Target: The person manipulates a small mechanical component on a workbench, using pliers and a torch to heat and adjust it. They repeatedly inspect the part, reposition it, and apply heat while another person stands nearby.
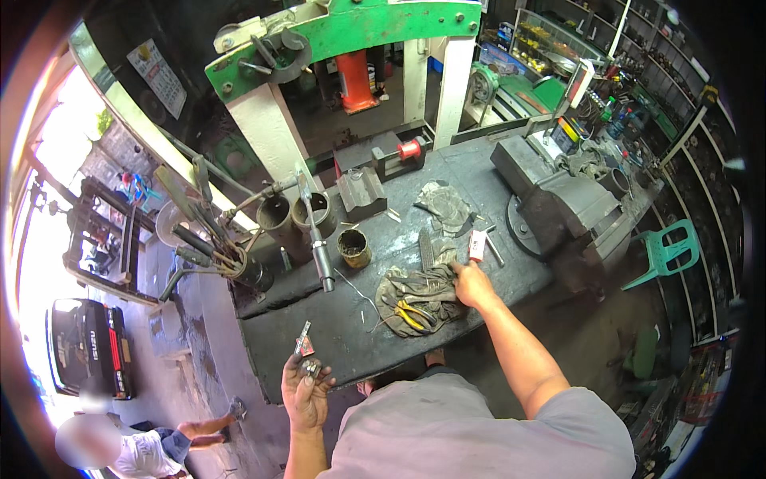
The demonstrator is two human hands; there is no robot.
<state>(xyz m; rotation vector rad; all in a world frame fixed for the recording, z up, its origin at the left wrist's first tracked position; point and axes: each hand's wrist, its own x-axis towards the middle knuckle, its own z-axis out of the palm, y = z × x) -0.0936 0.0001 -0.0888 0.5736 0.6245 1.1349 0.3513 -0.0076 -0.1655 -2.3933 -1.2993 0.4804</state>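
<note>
Near the bench's front edge, my left hand (306, 397) is raised with its fingers curled round a small metal part (312, 368). A thin metal strip (302, 338) sticks up by its fingertips, with a small red-and-white piece (306, 346) next to it. My right hand (474, 285) reaches down to the right edge of a crumpled dirty rag (443, 297), its fingers bent inward; what they pinch, if anything, is hidden. Yellow-handled pliers (412, 317) lie on the rag. Beyond the right hand are a small red-and-white box (477, 246) and a short metal rod (495, 249).
A large bench vise (562, 207) stands at the right of the dark workbench (351, 319). Tins (354, 249), a long metal tool (321, 259) and a holder of tools (251, 271) stand left. A green press frame (383, 32) rises behind. Another person (152, 453) is at lower left.
</note>
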